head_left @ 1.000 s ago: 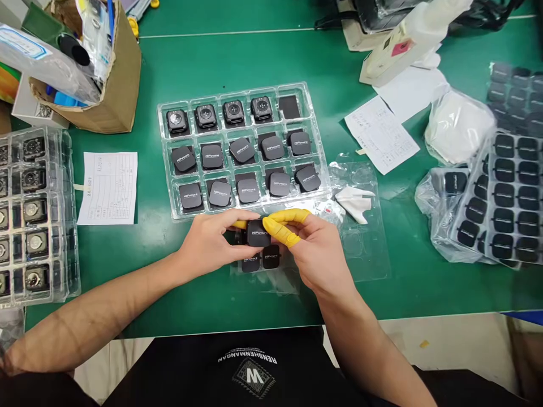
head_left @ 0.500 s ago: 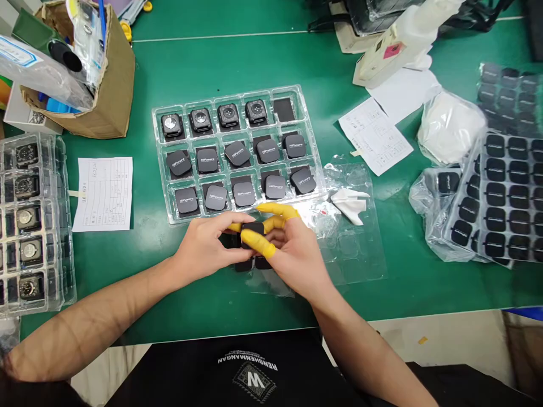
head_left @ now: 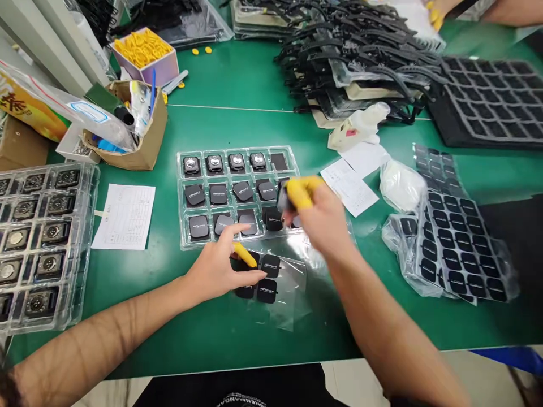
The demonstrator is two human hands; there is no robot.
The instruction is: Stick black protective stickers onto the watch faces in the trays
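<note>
My right hand (head_left: 319, 217), with yellow finger cots, is closed on a dark watch body (head_left: 283, 196) at the right end of the clear plastic tray (head_left: 183, 240). Motion blurs the hand and the watch. My left hand (head_left: 218, 268) is open, thumb and fingers apart, with a yellow cot on one finger. It is beside a clear film with several black square stickers (head_left: 267, 291) and partly covers them. In the tray's back row, several watches (head_left: 214, 164) show their round backs. Black squares marked HiFuture (head_left: 218, 194) lie in the other rows, some hidden by my hands.
At left stands a stacked tray of watches (head_left: 53, 233) beside a paper slip (head_left: 127, 217) and a cardboard box (head_left: 146, 148). To the right lie papers (head_left: 350, 189), a white bottle (head_left: 356, 127) and sticker sheets (head_left: 456, 243). Black straps (head_left: 360, 51) pile up behind; a co-worker's hand (head_left: 441, 11) shows.
My right hand has moved away from my left, up over the tray, with the watch. My left hand has let go and spread its fingers. The camera view has shifted, showing more of the table's back.
</note>
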